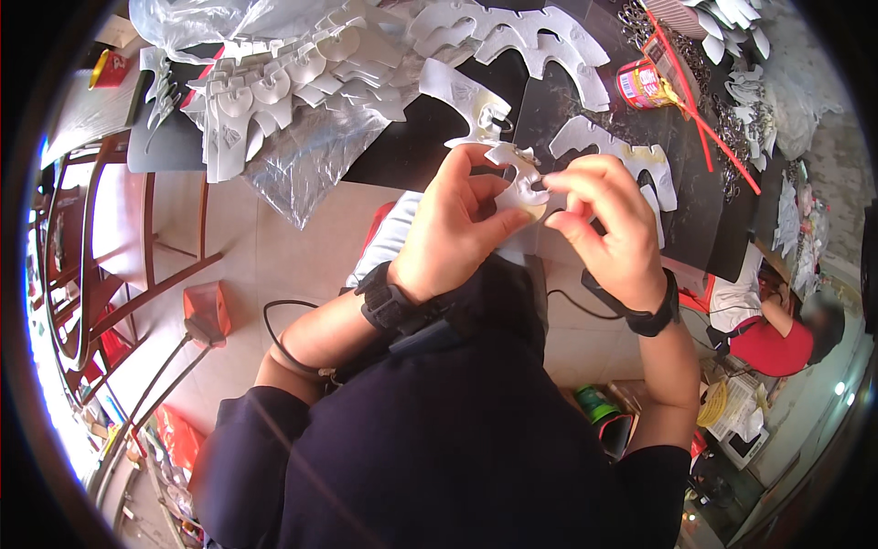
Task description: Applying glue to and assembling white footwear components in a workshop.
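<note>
My left hand [455, 224] is closed on a white, curved cut-out piece [526, 188] with notches, its thumb along the lower edge and its fingers behind. My right hand [608, 215] is curled, its fingertips at the notch on the piece's right side; whatever they pinch is too small or hidden to name. Just beyond lies a similar white piece [457, 96] with a small dark metal loop at its end. Another white cut-out [622, 151] lies on the dark table near my right hand, and a larger scalloped one [540, 41] farther back.
Stacked white pieces [274, 87] and clear plastic film [315, 160] cover the table's left. At right are a red-yellow tub [643, 84], red sticks [718, 146] and small metal parts [732, 174]. A person in red [773, 348] sits at right. A dustpan [207, 311] stands left.
</note>
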A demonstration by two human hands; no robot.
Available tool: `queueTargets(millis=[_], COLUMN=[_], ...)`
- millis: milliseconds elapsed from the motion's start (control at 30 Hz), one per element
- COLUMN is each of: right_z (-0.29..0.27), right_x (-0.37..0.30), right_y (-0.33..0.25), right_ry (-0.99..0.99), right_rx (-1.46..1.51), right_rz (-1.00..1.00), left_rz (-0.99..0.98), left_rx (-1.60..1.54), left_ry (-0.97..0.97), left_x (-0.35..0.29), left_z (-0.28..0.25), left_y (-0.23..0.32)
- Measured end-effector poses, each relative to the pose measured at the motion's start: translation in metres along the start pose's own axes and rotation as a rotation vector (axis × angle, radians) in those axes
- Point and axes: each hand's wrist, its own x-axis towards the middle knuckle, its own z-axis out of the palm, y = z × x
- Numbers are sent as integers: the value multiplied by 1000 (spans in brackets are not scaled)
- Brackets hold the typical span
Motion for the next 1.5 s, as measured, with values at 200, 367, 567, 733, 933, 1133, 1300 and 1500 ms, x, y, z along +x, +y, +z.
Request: queueTargets(millis=[200, 367, 567, 733, 933, 1133, 1300, 1500], right_z=[11, 15, 4, 7, 8, 21, 21, 14], right_x=[4, 7, 6, 2, 3, 1, 5, 11], right_y=[7, 11, 10, 13, 15, 13, 8, -2], right_ry=[42, 5, 6, 0, 5, 61, 84, -12], right_rx=[-495, -435, -207, -409, -501, 90, -110, -195], right_rz=[-410, -293, -250, -355, -437, 204, -88, -108], left_rz=[-47, -15, -5, -2, -103, -19, -39, 12], left_rx=[208, 163, -4, -2, -126, -66, -57, 149], left_ry=[-63, -49, -8, -27, -59, -63, -50, -59], left_x=[1, 1, 2, 2, 0, 1, 3, 2], left_z=[-5, -6, -7, -6, -4, -5, -7, -10], left_y=[1, -2, -2, 0, 5, 2, -1, -3])
